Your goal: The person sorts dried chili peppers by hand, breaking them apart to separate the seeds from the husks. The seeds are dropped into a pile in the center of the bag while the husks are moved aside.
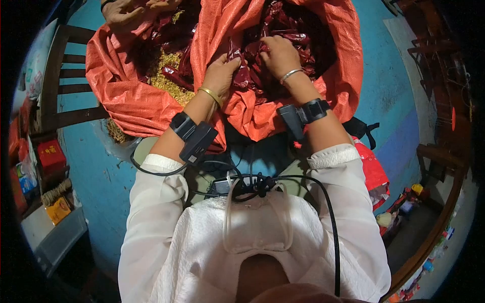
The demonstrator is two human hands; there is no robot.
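Two orange woven sacks (313, 112) lie open in front of me, side by side. The right one holds a heap of glossy dark red dried chilies (298, 38). My left hand (221, 77) is closed, with a dried chili (242, 76) between thumb and fingers at that sack's near left rim. My right hand (282, 58) reaches into the heap, its fingers curled onto a chili; the fingertips are partly hidden. More red chilies and a pile of yellow bits (174, 86), perhaps stems or seeds, fill the left sack.
Another person's hand (121, 12) is at the top left, by the left sack. A dark wooden chair (55, 76) stands left on the blue floor (96, 177). A red plastic bag (371, 169) lies to my right. Black cables (331, 217) run across my lap.
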